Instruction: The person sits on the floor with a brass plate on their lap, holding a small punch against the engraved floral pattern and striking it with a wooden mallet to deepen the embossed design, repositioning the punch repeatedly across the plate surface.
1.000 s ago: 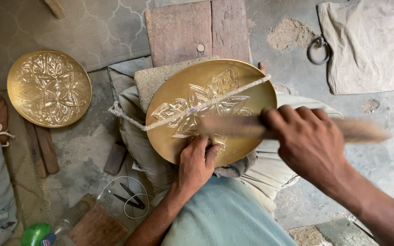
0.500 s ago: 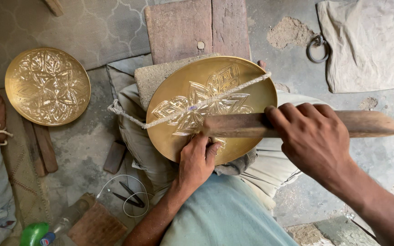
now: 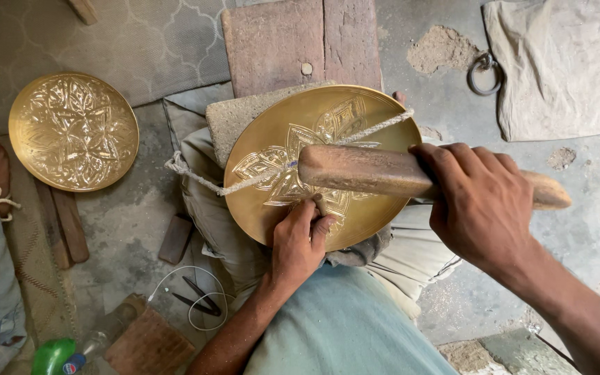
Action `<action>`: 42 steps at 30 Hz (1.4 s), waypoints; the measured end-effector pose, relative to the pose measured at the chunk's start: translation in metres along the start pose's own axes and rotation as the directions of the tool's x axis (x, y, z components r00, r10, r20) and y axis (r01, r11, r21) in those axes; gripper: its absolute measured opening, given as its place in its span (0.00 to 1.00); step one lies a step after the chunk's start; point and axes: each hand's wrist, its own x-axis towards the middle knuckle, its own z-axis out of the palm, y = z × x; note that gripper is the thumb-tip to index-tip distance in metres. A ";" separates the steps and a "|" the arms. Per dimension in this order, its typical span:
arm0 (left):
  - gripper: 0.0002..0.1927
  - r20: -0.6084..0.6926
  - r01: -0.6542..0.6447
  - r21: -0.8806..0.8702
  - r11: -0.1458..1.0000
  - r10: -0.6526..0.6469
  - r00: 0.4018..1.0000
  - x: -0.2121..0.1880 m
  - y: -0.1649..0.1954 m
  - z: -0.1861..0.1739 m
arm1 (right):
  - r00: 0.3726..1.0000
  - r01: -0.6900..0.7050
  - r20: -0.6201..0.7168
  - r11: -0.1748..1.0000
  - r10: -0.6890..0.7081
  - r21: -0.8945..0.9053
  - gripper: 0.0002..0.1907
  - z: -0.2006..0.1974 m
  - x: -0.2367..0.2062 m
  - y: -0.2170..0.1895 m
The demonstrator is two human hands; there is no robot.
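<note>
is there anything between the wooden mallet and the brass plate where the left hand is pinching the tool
Nothing visible blocks it. The wooden mallet in the right hand hangs over the brass plate, just above the left hand. The only thing crossing the plate is the rope, running diagonally up-left of the left hand's fingertips, not over them.

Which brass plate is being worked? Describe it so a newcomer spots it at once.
Start from the grey stone block at centre. The brass plate leans on it, with a rope across its face. Unlike the fully embossed plate lying left, its pattern covers only the middle.
</note>
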 end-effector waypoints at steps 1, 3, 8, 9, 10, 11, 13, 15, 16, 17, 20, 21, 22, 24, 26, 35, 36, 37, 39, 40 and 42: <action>0.12 0.003 0.002 0.006 1.000 -0.002 1.000 0.000 -0.001 0.001 | 0.999 -0.007 -0.033 0.999 0.008 0.038 0.26 0.000 0.001 -0.002; 0.12 0.004 0.030 0.029 0.999 -0.031 1.000 -0.001 -0.002 0.002 | 0.993 -0.103 -0.031 0.958 0.116 0.268 0.26 0.001 0.003 -0.005; 0.13 -0.030 -0.018 0.057 0.998 0.019 0.999 0.000 -0.003 0.003 | 0.948 0.186 0.302 0.948 -0.104 -0.258 0.24 0.005 0.008 -0.005; 0.12 -0.021 0.013 0.045 0.999 -0.012 1.000 0.000 -0.002 0.003 | 0.964 0.128 0.258 0.968 -0.070 -0.215 0.25 0.006 0.008 -0.005; 0.12 -0.009 0.043 0.034 0.999 -0.042 0.999 0.000 -0.001 0.003 | 0.976 0.068 0.216 0.983 -0.031 -0.168 0.27 0.007 0.008 -0.004; 0.12 -0.002 0.040 0.035 0.999 -0.040 0.999 0.000 -0.001 0.003 | 0.985 0.007 0.174 0.993 0.015 -0.121 0.28 0.007 0.007 -0.004; 0.12 0.009 0.045 0.039 0.998 -0.045 0.999 0.000 -0.001 0.002 | 0.993 -0.100 0.080 0.979 0.087 0.179 0.29 0.007 0.005 -0.003; 0.15 -0.008 0.017 0.029 0.999 -0.017 1.000 0.000 -0.001 0.002 | 0.990 -0.070 0.128 0.992 0.056 0.109 0.27 0.006 0.003 -0.003; 0.17 -0.016 0.001 0.023 1.000 0.000 1.000 0.000 -0.002 0.002 | 0.974 0.025 0.225 0.993 0.000 -0.111 0.25 0.005 0.003 -0.003; 0.17 -0.006 -0.007 0.017 1.000 0.007 1.000 0.000 -0.003 0.002 | 0.944 0.140 0.328 0.939 -0.031 -0.315 0.23 0.005 0.002 -0.004; 0.15 0.025 -0.009 0.019 1.000 0.009 1.000 -0.002 -0.004 0.001 | 0.995 0.001 0.095 0.999 0.003 -0.038 0.27 0.003 0.001 -0.005; 0.14 0.025 0.005 0.037 0.999 -0.006 1.000 -0.003 -0.004 0.001 | 0.997 -0.020 0.074 0.998 0.016 0.056 0.27 0.003 0.001 -0.006; 0.14 0.026 0.021 0.055 0.998 -0.022 0.999 -0.004 -0.004 0.001 | 0.998 -0.041 0.055 0.988 0.033 0.151 0.27 0.003 0.001 -0.006; 0.16 0.010 0.013 0.052 0.999 -0.013 1.000 -0.006 -0.004 0.001 | 0.993 -0.007 0.115 0.997 -0.001 0.071 0.26 0.003 0.001 -0.006; 0.17 0.003 0.009 0.050 0.999 -0.010 1.000 -0.006 -0.004 0.002 | 0.949 0.140 0.309 0.958 -0.058 -0.251 0.25 0.003 0.001 -0.004; 0.14 0.012 0.009 0.082 0.997 -0.010 1.000 -0.006 -0.005 0.003 | 0.989 0.077 0.139 0.985 -0.056 -0.153 0.29 -0.002 0.001 -0.008; 0.12 0.020 0.000 0.086 0.996 -0.002 1.000 -0.007 -0.005 0.002 | 0.996 0.008 0.084 1.000 -0.008 0.001 0.28 -0.003 0.001 -0.009; 0.12 0.022 -0.004 0.092 0.996 0.002 1.000 -0.006 -0.005 0.002 | 0.998 -0.049 0.039 0.986 0.043 0.160 0.27 -0.004 0.001 -0.010; 0.12 0.005 0.008 0.091 0.996 -0.008 1.000 -0.005 -0.003 0.003 | 0.991 -0.060 0.124 0.993 0.047 0.105 0.26 -0.004 0.002 -0.009; 0.12 -0.001 0.011 0.089 0.996 -0.011 1.000 -0.003 -0.003 0.003 | 0.968 0.005 0.248 0.994 0.023 -0.110 0.25 -0.005 0.002 -0.008; 0.14 0.004 -0.017 0.059 0.998 0.017 1.000 -0.001 -0.002 0.002 | 0.960 0.041 0.281 0.981 0.014 -0.187 0.24 -0.005 0.002 -0.005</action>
